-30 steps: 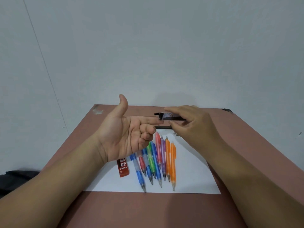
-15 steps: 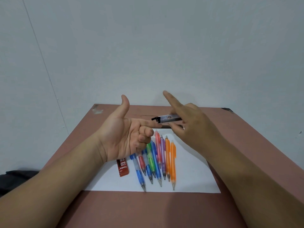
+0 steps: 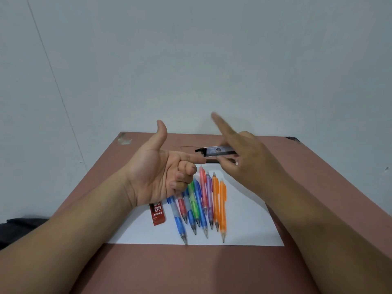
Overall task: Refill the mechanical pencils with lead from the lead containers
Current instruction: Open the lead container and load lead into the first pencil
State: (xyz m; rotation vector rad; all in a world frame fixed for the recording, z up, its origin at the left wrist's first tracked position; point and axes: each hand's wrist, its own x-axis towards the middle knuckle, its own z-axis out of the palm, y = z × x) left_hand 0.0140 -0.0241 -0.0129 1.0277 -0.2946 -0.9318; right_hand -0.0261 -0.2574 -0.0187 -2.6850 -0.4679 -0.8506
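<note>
My right hand (image 3: 248,158) holds a black lead container (image 3: 216,150) level above the table, its open cap end pointing left, my index finger raised straight above it. My left hand (image 3: 161,170) is palm up beside it, thumb up, index finger stretched under the container's open end, the other fingers curled and holding nothing. Several mechanical pencils (image 3: 201,202) in blue, red, green, pink, purple and orange lie side by side on a white sheet of paper (image 3: 250,225). A red lead container (image 3: 157,214) marked 2B lies on the paper to their left.
The brown table (image 3: 318,187) stands against a pale wall. A dark thin object (image 3: 214,161) lies on the table under the black container, partly hidden. A dark cloth (image 3: 19,225) shows at the left edge below the table.
My right index finger has lifted off the black container and points up. The container has stayed over my left index finger, whose hand has barely moved.
</note>
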